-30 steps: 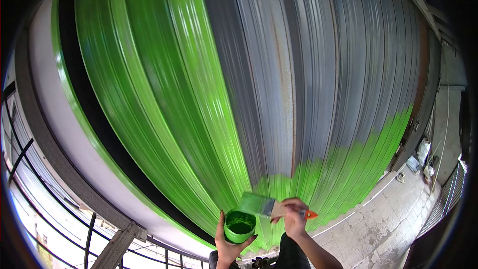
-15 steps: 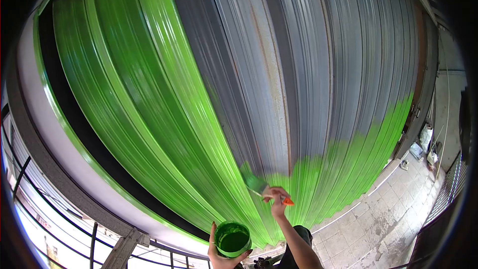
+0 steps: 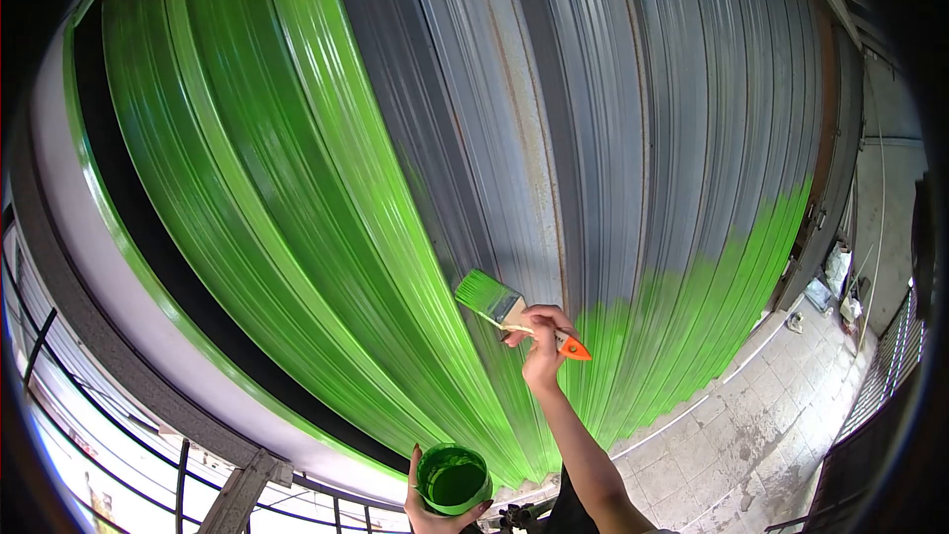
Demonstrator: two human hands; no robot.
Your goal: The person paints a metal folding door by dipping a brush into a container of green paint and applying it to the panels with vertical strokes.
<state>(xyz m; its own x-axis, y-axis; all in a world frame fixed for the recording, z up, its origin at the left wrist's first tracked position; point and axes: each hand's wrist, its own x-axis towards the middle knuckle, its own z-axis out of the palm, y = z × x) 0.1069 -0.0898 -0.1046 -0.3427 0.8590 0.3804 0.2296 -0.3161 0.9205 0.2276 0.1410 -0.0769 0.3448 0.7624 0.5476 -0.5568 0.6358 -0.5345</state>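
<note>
My right hand (image 3: 541, 344) grips a wide paintbrush (image 3: 504, 308) by its handle, whose end is orange. Green paint coats the bristles, which lie over the edge between the green and grey parts of the corrugated metal sheet (image 3: 474, 119). Low in the view, my left hand (image 3: 423, 509) is wrapped round a green tub of paint (image 3: 454, 481), its open top facing up toward me. Wet-looking green covers the left panels and a ragged band along the sheet's bottom.
Pale tiled floor (image 3: 707, 450) runs along the sheet's foot on the right. Some bags (image 3: 838, 272) lie by the far right wall. On the left are a black metal railing (image 3: 35, 361) and a grey post (image 3: 237, 494).
My right hand has moved the paintbrush up the sheet and slightly left. The tub in my left hand shows only a slight shift in view.
</note>
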